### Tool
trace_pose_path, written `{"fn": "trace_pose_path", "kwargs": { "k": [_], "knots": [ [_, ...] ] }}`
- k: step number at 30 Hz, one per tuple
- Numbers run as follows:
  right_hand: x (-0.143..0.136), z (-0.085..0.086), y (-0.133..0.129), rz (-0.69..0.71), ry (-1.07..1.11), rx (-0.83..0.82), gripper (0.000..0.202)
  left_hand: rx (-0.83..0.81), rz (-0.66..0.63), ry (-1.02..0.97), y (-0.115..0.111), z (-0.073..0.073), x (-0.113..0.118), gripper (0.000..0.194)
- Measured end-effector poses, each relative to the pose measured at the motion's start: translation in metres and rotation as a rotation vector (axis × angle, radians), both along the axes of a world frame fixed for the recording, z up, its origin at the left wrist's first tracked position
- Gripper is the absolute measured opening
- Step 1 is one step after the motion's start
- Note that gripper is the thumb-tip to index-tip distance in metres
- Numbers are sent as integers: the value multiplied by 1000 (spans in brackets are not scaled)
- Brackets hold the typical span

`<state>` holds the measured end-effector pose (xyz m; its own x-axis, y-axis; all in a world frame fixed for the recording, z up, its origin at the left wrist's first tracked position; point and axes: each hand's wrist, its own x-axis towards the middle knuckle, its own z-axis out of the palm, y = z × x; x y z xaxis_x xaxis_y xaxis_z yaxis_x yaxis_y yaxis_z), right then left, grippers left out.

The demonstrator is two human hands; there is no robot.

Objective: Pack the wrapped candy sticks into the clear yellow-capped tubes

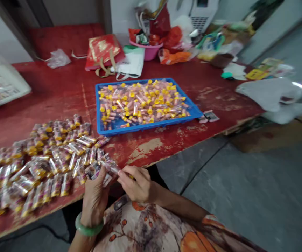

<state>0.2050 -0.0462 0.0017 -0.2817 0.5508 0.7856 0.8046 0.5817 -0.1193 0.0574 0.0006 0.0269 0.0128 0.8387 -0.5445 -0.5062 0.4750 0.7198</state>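
On my feed, L hand point(95, 194) grips small printed pkts point(93, 170); R hand point(139, 183) pinches a clear-wrapped tube point(112, 166) nr its yellow end, both at the tbl edge. I've a tube pile point(53, 150) on the red tbl point(151, 148), L of the blue tray point(140, 128) w/ more yellow-capped tubes point(140, 101).

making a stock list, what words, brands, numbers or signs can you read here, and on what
No text can be read.
Packets in left hand: print too blurred.
Wrapped tubes on table: labels too small and blurred.
Tubes in tray: any marks too small.
Red bag: gold markings too blurred.
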Motion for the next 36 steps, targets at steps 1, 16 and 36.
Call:
{"fn": "trace_pose_path", "kwargs": {
  "k": [1, 16, 36],
  "knots": [
    [1, 0, 2, -14, -10, 23, 25, -6, -10, 9, 1, -1, 0, 33],
    [1, -15, -12, -61, 63, 96, 13, 37, -45, -111, -11, -2, 12, 33],
    [0, -16, -10, -50, -14, 96, 35, 102, -10, -220, -12, -10, 7, 31]
  ]
}}
